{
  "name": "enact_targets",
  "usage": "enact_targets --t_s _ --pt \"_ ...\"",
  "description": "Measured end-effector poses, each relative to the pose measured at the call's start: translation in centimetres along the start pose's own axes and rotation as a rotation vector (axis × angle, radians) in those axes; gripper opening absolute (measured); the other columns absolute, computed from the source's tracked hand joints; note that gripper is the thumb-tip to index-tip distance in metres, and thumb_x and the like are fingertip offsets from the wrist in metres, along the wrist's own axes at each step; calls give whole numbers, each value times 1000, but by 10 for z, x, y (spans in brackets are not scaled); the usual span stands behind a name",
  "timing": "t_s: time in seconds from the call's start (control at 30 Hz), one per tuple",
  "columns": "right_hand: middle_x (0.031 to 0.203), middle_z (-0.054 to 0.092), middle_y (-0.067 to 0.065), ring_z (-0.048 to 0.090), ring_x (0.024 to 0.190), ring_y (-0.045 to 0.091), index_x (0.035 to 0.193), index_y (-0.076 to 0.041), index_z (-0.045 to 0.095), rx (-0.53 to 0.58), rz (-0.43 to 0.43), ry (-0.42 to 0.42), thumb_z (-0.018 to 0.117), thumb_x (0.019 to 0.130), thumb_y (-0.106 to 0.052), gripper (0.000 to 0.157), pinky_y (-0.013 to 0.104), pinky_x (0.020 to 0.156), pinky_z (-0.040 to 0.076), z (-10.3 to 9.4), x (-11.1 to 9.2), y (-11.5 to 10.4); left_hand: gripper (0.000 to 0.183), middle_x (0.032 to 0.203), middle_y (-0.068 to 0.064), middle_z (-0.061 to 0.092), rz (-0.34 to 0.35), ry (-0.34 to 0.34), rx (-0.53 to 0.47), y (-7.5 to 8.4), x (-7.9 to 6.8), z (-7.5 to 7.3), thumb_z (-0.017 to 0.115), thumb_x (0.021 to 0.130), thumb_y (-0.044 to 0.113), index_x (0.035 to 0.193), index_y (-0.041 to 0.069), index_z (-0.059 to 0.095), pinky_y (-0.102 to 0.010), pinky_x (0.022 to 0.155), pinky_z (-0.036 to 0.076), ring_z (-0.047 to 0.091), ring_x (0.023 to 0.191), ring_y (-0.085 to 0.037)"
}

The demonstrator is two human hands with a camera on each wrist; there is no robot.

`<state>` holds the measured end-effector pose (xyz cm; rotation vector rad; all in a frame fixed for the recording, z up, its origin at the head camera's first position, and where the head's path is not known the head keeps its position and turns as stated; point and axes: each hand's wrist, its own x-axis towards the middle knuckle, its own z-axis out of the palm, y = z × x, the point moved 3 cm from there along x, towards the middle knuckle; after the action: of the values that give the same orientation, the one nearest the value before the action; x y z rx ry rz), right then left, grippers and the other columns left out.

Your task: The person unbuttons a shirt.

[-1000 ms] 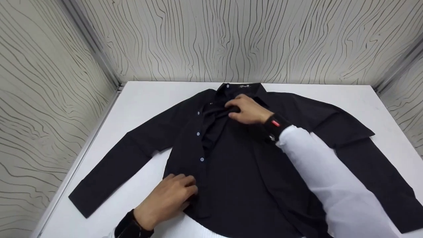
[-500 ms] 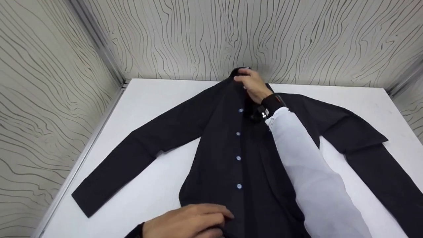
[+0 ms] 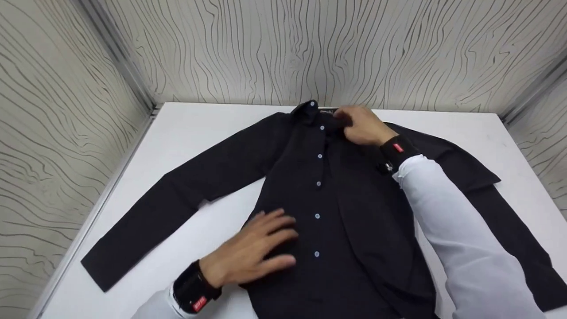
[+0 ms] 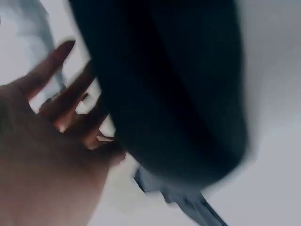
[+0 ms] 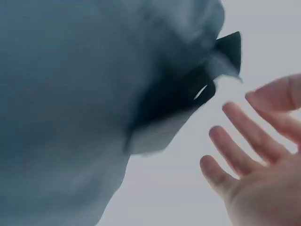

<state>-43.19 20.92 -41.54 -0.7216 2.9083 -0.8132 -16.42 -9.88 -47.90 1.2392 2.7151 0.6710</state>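
Observation:
A dark button-up shirt (image 3: 288, 190) lies front up, with its sleeves spread to both sides and a row of pale buttons down one front edge. The far end shows its collar (image 3: 305, 110), the left part standing up a little. My left hand (image 3: 252, 248) is over the lower left front with fingers spread, holding nothing; whether it touches the cloth cannot be told. By the right side of the collar is my right hand (image 3: 365, 126). In the right wrist view its fingers (image 5: 240, 150) are extended and apart from the cloth.
The shirt lies on a white table (image 3: 177, 137). Behind it stands a wall (image 3: 283, 53) with a wavy line pattern, and another wall (image 3: 48, 133) is on the left. The right sleeve of the shirt (image 3: 518, 239) is bent near the elbow.
The left front panel has been drawn rightward over the shirt's middle. My right hand has let go of the collar and moved right. My left hand's fingers have spread.

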Motion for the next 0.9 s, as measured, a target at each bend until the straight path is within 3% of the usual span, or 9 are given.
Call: enact_targets --t_s 0.07,0.17,0.27,0.37,0.47,0.6,0.73,0.8,0.9 --pt "158 64 28 57 151 50 154 3 61 -87 -51 -76 59 92 0 62 64 131 41 4 -6 6 57 174 -9 54 -100 0 28 -15 3 -3 60 115 55 160 20 62 -77 128 40 43 167 -45" --pt "167 53 30 48 158 53 162 -2 55 -169 -99 -142 65 100 -6 63 68 135 34 14 -10 14 63 178 -13 48 -186 -51 52 -27 1 -2 67 112 50 166 20 56 -81 123 42 41 165 -52" --pt "170 46 34 44 159 57 153 -5 64 -204 -122 -131 71 105 -11 49 72 134 32 24 -10 21 68 179 -14 45 -211 -95 71 -24 -5 -1 74 108 48 167 19 56 -78 124 44 40 165 -55" --pt "164 52 33 50 151 59 126 -2 77 -243 -157 -95 76 103 -14 26 73 128 39 24 -13 25 72 177 -14 47 -223 -115 83 -15 -16 -3 81 103 47 165 19 57 -74 124 46 42 164 -55" --pt "153 65 28 59 139 56 105 1 79 -255 -182 -91 78 100 -16 18 68 120 46 15 -15 25 76 172 -12 53 -224 -143 110 -9 -30 -8 89 96 48 160 19 61 -70 122 50 51 157 -51" --pt "128 80 19 70 117 44 103 0 81 -201 -119 -125 77 99 -15 16 58 107 54 -8 -15 21 68 156 -8 65 -200 -112 184 -3 -36 -19 91 92 54 147 18 72 -64 118 52 63 137 -42" --pt "104 81 16 73 96 34 101 -2 81 -190 -24 -156 73 99 -11 12 50 93 58 -25 -9 15 59 154 -7 67 -127 -40 224 5 -15 -22 82 100 56 144 18 73 -64 122 49 61 139 -37" --pt "100 80 19 73 94 38 100 0 79 -231 -2 -98 69 97 -8 13 53 89 59 -28 -5 11 59 161 -8 63 -91 -42 200 8 3 -19 79 103 54 150 19 70 -68 126 45 56 150 -39" --pt "102 77 28 75 96 50 98 6 75 -327 31 51 61 93 0 16 63 88 61 -21 2 7 61 173 -11 52 -89 -106 127 4 30 -17 74 108 51 159 22 62 -76 130 38 44 163 -45"
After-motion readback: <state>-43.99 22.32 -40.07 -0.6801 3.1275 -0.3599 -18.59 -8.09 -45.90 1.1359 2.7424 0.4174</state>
